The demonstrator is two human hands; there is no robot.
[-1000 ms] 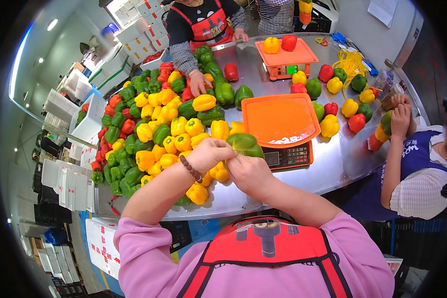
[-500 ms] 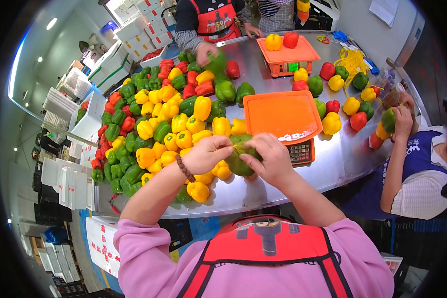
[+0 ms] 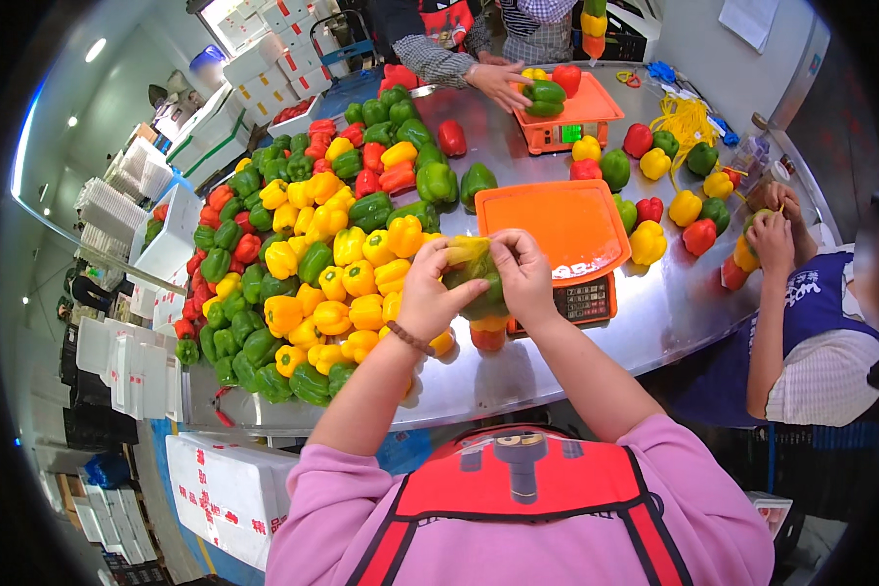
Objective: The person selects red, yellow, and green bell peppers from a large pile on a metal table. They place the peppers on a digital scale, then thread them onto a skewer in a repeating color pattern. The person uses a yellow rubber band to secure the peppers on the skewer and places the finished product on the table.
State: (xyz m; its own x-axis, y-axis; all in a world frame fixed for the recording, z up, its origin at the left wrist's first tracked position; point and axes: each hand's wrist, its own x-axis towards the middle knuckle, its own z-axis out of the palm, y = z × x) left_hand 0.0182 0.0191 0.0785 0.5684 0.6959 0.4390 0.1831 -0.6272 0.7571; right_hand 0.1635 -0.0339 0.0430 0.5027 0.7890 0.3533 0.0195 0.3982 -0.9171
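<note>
Both of my hands are at a stack of bell peppers standing at the near edge of the table. A green bell pepper (image 3: 482,299) tops the stack, with yellow and a red bell pepper (image 3: 488,340) showing beneath it. Over the green one, yellow netting (image 3: 468,250) is bunched up. My left hand (image 3: 436,285) has its fingers closed on the netting, its thumb lying across the green pepper. On the other side my right hand (image 3: 523,277) pinches the netting too, close against the pepper. The fingertips are partly hidden.
Loose green, red and yellow bell peppers (image 3: 347,244) heap up on the left. An orange-topped scale (image 3: 555,230) stands just beyond my right hand, another orange scale (image 3: 568,107) farther back. Yellow nets (image 3: 689,122) lie at the far right. Co-workers' hands (image 3: 498,83) reach over the table.
My hands have spread the gathered netting and shifted slightly, uncovering the stack's lower peppers. A co-worker's hand across the table has carried a green pepper to the far scale.
</note>
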